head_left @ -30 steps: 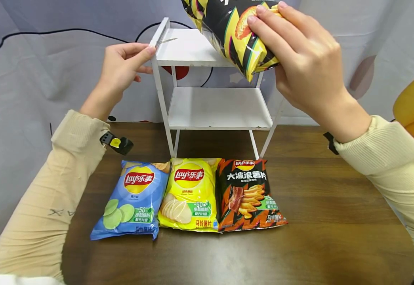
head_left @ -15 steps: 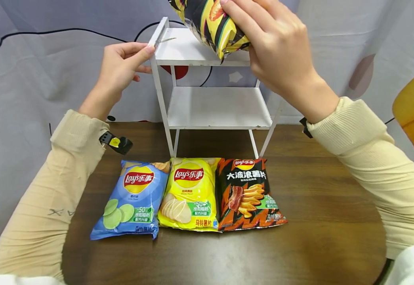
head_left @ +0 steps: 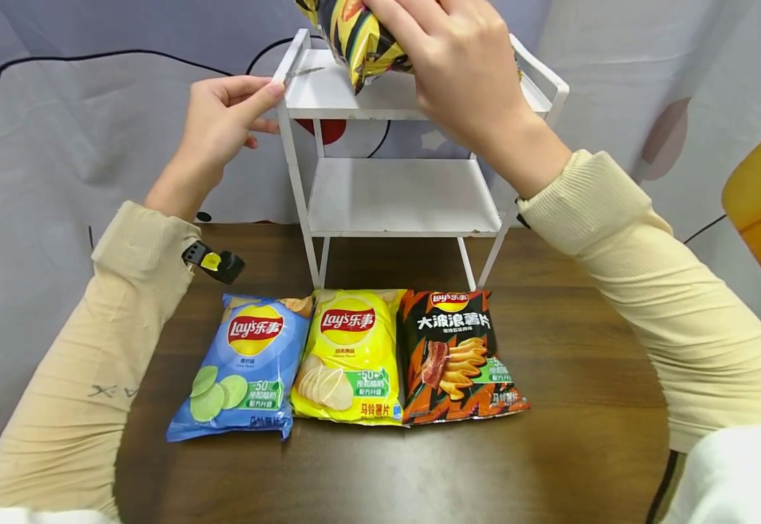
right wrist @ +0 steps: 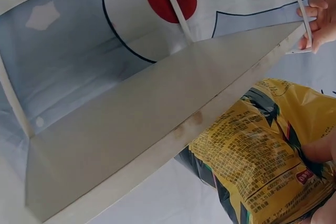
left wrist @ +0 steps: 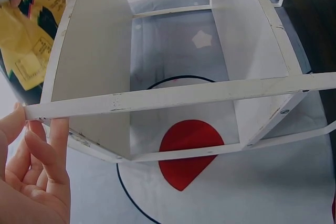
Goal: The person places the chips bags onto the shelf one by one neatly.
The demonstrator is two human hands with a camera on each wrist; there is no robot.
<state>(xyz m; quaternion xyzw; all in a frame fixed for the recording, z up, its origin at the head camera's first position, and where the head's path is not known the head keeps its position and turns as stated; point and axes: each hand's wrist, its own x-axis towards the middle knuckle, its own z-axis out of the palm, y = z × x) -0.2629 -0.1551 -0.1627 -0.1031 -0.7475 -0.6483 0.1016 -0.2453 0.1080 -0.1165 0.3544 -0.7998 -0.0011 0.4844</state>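
Pale draped cloth (head_left: 79, 167) is hanging behind a dark wooden bench (head_left: 406, 473), on which a white rack (head_left: 403, 196) is standing at the upper centre of the head view. Across the middle of the frame, just in front of the rack, a blue packet (head_left: 242, 364), a yellow packet (head_left: 347, 356) and a black-and-red packet (head_left: 459, 356) are lying face up in a row. Above them, a black-and-yellow packet (head_left: 360, 36) is hanging tilted over the top shelf (head_left: 393, 96), its far end running out past the frame's top edge; whether it is touching the shelf is not clear. Placing this packet up there seems to be the step in hand, and the next move is probably calling for settling it flat, then loosening the fingers without dragging it askew. The right hand (head_left: 465, 69) is holding it in a closed grip, thumb pressing the printed back in the right wrist view; its forearm is slanting from the lower right towards top centre, back of the hand facing the head camera. At upper left, the left hand (head_left: 229, 116) is pinching the rack's front corner in a nearly closed grip, thumb pointing right, apparently steadying it.
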